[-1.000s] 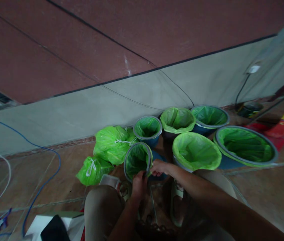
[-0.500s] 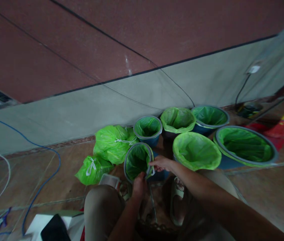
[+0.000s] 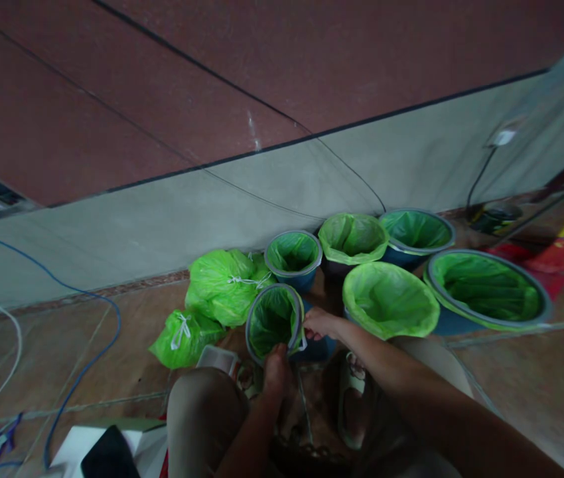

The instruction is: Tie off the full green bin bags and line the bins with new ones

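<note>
A small blue bin with a grey rim and a green liner (image 3: 271, 323) leans between my knees, its mouth tilted toward me. My left hand (image 3: 277, 368) grips the bin's near rim, thumb over the edge. At the bin's right side, my right hand (image 3: 318, 323) is closed on the liner's edge, where a bit of white shows. Behind stands another small lined bin (image 3: 294, 253). To the right are a light green lined bin (image 3: 390, 300) and a large grey-rimmed bin (image 3: 488, 290). Two tied green bags (image 3: 225, 285) (image 3: 182, 337) lie to the left.
Two more lined bins (image 3: 353, 238) (image 3: 417, 230) stand by the wall. A clear container (image 3: 217, 359) sits near my left knee. At lower left are a black phone-like object (image 3: 109, 455), a white box (image 3: 70, 446), purple-handled scissors (image 3: 6, 438) and a blue cable (image 3: 117, 318).
My right hand has moved slightly right, off the inside of the rim to its outer side. My left hand has shifted slightly on the near rim.
</note>
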The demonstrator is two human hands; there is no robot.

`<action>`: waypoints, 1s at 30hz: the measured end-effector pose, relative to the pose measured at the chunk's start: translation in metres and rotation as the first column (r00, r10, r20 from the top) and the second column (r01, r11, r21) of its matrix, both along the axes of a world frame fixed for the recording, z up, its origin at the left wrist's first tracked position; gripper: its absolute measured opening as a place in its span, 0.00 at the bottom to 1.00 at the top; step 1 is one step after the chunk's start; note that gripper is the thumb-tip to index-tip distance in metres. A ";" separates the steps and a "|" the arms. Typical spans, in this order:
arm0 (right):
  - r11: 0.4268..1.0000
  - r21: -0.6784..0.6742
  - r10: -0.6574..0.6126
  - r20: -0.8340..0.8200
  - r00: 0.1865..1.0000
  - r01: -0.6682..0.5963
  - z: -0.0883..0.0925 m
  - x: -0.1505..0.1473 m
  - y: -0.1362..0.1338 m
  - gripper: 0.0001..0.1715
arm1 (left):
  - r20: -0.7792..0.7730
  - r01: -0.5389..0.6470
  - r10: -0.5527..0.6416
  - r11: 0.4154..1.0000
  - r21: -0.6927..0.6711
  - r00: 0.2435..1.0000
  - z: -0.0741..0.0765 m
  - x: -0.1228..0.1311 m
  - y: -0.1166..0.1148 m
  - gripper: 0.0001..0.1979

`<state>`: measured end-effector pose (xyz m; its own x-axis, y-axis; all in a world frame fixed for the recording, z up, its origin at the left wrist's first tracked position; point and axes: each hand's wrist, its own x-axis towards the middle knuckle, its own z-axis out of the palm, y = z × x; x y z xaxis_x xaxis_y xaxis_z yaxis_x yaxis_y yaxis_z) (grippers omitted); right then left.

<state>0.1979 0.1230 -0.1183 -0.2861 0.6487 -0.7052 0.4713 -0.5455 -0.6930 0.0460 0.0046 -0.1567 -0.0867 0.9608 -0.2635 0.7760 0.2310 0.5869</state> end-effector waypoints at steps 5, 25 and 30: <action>0.991 0.022 -0.130 -0.036 0.991 0.130 0.004 0.000 0.006 0.09 | -0.033 0.000 0.000 1.000 0.014 0.999 -0.003 0.001 -0.004 0.14; 0.935 0.117 -0.331 -0.053 0.942 0.335 -0.007 0.002 0.011 0.14 | -0.035 0.121 -0.120 0.993 0.005 0.992 -0.004 0.007 -0.011 0.15; 0.926 0.085 -0.365 -0.043 0.930 0.367 -0.002 0.001 0.010 0.15 | -0.021 0.157 -0.159 0.986 -0.063 0.987 -0.007 0.004 -0.014 0.10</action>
